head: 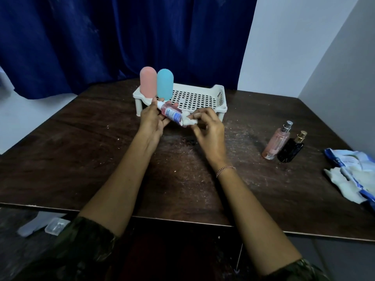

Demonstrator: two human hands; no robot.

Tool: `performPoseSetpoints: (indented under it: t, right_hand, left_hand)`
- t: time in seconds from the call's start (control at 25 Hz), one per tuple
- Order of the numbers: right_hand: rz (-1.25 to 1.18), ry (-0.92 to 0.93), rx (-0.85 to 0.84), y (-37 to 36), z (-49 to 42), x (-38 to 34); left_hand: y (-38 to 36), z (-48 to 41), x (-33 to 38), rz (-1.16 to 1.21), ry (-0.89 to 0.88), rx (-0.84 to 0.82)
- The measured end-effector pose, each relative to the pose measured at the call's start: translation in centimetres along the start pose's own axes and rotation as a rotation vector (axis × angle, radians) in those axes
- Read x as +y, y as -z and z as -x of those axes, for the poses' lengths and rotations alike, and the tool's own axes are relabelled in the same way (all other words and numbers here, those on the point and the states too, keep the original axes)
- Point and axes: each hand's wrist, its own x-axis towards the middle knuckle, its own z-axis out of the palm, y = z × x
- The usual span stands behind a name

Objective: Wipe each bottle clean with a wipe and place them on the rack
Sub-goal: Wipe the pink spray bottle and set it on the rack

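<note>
My left hand (151, 118) grips a small pink bottle with a blue-white label (171, 113), held tilted above the table in front of the rack. A crumpled white wipe (189, 121) is pinched in my right hand (209, 130) against the bottle's lower end. The white perforated rack (203, 98) stands behind both hands. A pink bottle (148, 82) and a light blue bottle (165, 84) stand upright on its left side. A clear pink spray bottle (277, 141) and a black spray bottle with a gold cap (291, 148) stand on the table at the right.
The dark wooden table (81, 149) is speckled with white crumbs. An opened blue-white wipe pack with loose wipes (353, 175) lies at the right edge. Blue curtain hangs behind; a white wall rises on the right. A small clear plastic box (55, 226) lies below the table's near-left edge.
</note>
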Motion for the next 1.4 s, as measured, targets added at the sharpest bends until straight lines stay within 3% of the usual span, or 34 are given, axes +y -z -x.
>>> performPoseSetpoints:
  t: [0.2,0.48,0.76,1.2,1.4]
  right_hand:
    - [-0.029,0.021,0.014,-0.2,0.1,-0.4]
    - [0.030,-0.033,0.174,-0.2,-0.2,-0.2]
    - [0.057,0.001,0.143,-0.6,0.0,-0.1]
    - [0.052,0.033,0.166,-0.4,0.1,-0.1]
    - [0.049,0.030,0.114,-0.2,0.2,-0.4]
  left_hand:
    - [-0.8,0.8,-0.5,0.077,0.046,-0.086]
    - [-1.5,1.7,-0.3,0.176,0.074,-0.123]
    - [-1.2,1.5,-0.6,0.293,0.061,-0.113]
    - [-1.1,1.2,-1.0,0.236,0.124,-0.264]
    - [-0.8,1.2,-0.6,0.119,0.100,-0.241]
